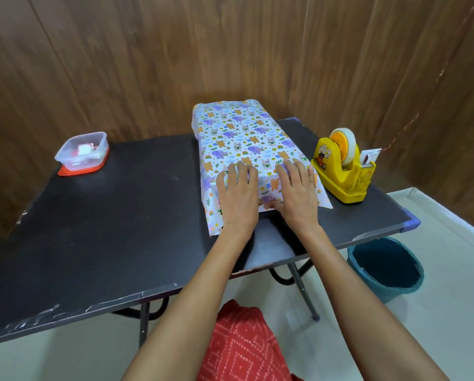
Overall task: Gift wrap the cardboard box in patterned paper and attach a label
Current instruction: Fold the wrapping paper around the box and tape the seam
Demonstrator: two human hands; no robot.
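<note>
Nearest the camera, red patterned cloth (244, 345) covers the person's lap, and both bare forearms reach forward over the near edge of the black table (92, 229). The left hand (238, 196) and the right hand (296, 193) lie side by side, palms down and fingers straight and relaxed, pressing the patterned paper (213, 215) flat over the near end of the cardboard box (241, 127); neither hand curls around anything. The box sits right of the table's middle, its long side running away from the person, its top fully covered by the animal-print paper, whose loose near edges spread onto the tabletop on either side of the hands. Just right of the box stands a yellow tape dispenser (343, 171) with small white cards (369, 156) in its rear slot. A teal bin (387, 268) stands on the floor beneath the table's right corner. At the far left, well apart from the box, a clear plastic container (81, 152) rests on a red lid (65, 171). Wood panelling (147, 64) backs everything.
</note>
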